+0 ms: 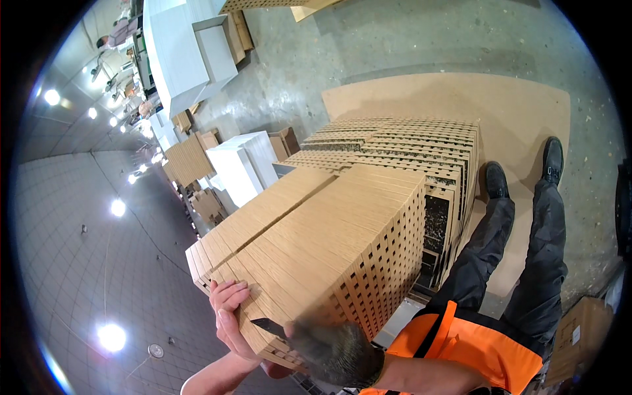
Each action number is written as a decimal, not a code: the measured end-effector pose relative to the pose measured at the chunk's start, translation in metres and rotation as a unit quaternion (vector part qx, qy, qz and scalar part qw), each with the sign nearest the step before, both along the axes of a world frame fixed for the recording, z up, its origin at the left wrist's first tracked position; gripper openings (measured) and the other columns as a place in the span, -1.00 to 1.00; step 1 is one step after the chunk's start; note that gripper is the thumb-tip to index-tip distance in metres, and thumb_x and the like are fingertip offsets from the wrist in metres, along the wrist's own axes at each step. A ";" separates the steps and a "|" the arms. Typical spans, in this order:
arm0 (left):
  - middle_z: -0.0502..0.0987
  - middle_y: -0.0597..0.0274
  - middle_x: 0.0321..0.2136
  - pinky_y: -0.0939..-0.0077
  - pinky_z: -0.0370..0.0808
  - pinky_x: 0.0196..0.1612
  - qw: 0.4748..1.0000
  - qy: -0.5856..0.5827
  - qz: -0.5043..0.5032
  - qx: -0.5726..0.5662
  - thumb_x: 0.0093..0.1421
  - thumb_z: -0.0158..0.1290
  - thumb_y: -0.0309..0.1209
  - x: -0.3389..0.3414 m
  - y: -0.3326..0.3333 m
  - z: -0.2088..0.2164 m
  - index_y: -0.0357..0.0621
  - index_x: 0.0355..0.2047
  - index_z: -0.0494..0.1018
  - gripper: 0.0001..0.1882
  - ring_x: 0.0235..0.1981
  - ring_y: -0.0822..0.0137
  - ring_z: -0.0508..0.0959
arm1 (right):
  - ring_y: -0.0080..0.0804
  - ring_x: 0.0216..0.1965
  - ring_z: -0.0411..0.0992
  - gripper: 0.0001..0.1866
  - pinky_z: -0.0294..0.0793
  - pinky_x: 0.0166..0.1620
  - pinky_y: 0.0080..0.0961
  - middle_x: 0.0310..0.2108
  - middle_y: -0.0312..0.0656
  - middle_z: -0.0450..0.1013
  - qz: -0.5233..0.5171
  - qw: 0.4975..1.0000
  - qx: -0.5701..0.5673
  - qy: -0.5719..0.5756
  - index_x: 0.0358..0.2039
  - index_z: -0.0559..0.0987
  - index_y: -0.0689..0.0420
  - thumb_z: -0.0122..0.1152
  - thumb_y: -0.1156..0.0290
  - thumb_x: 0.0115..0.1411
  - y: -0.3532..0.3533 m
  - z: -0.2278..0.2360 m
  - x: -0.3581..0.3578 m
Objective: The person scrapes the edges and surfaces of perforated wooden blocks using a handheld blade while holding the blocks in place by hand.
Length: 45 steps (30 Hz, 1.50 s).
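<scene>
A tall stack of wood-grain panels (pixel 329 217), its side a grid of small square dark openings, fills the middle of the view. My bare left hand (pixel 230 313) curls its fingers over the stack's near end, gripping the edge of the outer panels. My right hand (pixel 332 352), in a dark glove, is against the near corner of the same stack. Motion smears its fingers, so their grip is hidden. A flat dark pointed piece (pixel 268 327) shows just beside the glove; I cannot tell whether it is held.
More stacked panels (pixel 395 141), edges flecked dark, stand beyond on a brown sheet (pixel 520 105) on the concrete floor. White wrapped blocks (pixel 243 164) and a large white stack (pixel 174 52) stand to the left. A cardboard box (pixel 576 336) is at the lower right, near my legs.
</scene>
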<state>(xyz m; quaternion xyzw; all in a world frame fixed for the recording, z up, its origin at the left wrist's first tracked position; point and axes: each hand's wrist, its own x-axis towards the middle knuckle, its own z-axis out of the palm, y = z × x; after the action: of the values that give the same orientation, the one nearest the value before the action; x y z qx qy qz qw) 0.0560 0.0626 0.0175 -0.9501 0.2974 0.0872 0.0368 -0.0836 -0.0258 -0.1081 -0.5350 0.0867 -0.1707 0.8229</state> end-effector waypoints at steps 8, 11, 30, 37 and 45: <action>0.60 -0.07 -0.18 -0.12 0.09 0.44 0.999 -0.015 -0.022 0.021 0.46 -0.44 -0.33 0.000 0.002 0.000 -0.35 -0.24 0.53 -0.48 0.01 0.00 0.51 | -0.09 -0.27 0.63 -0.10 0.65 -0.36 -0.19 -0.06 0.03 0.56 0.034 0.995 0.082 -0.036 0.48 0.11 0.12 0.35 0.18 0.25 0.002 -0.009 0.004; 0.61 -0.07 -0.19 -0.12 0.09 0.44 1.000 -0.012 -0.016 0.013 0.46 -0.44 -0.33 0.000 0.002 -0.001 -0.35 -0.25 0.53 -0.48 0.00 0.00 0.51 | -0.11 -0.20 0.63 -0.15 0.67 -0.31 -0.22 -0.04 -0.01 0.56 0.010 0.995 0.087 -0.043 0.46 0.15 0.14 0.33 0.23 0.25 0.001 -0.009 0.006; 0.57 -0.06 -0.14 -0.31 0.23 0.33 0.989 0.012 -0.120 0.082 0.21 0.28 0.11 0.006 0.004 0.007 -0.27 0.27 0.25 -0.13 -0.04 -0.03 0.56 | -0.20 -0.13 0.61 -0.56 0.52 -0.42 -0.36 0.33 0.19 0.34 0.025 0.999 0.037 -0.022 0.17 0.49 0.32 0.13 0.29 0.41 0.001 0.002 -0.006; 0.60 -0.07 -0.17 -0.19 0.14 0.39 0.999 -0.014 -0.037 0.016 0.39 -0.21 -0.16 0.000 0.001 -0.003 -0.35 -0.08 0.45 -0.55 -0.01 -0.02 0.53 | -0.16 -0.05 0.60 -0.55 0.62 -0.18 -0.34 0.23 0.12 0.42 0.074 0.933 0.350 0.033 0.16 0.50 0.30 0.21 0.25 0.40 -0.026 0.010 0.009; 0.62 -0.08 -0.18 -0.10 0.08 0.44 0.999 -0.017 0.021 -0.031 0.48 -0.45 -0.30 -0.002 -0.007 -0.009 -0.35 -0.25 0.55 -0.45 -0.02 0.00 0.52 | -0.34 -0.14 0.57 -0.73 0.56 -0.12 -0.38 -0.20 -0.10 0.59 0.030 0.924 0.357 0.135 0.00 0.62 0.22 0.22 0.38 0.35 -0.043 -0.012 0.018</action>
<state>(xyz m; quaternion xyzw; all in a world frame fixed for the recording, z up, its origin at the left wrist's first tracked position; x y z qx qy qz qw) 0.0541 0.0553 0.0086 -0.9581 0.2793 0.0621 0.0103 -0.0653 -0.0693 -0.1202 -0.2265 0.2361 -0.0294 0.9445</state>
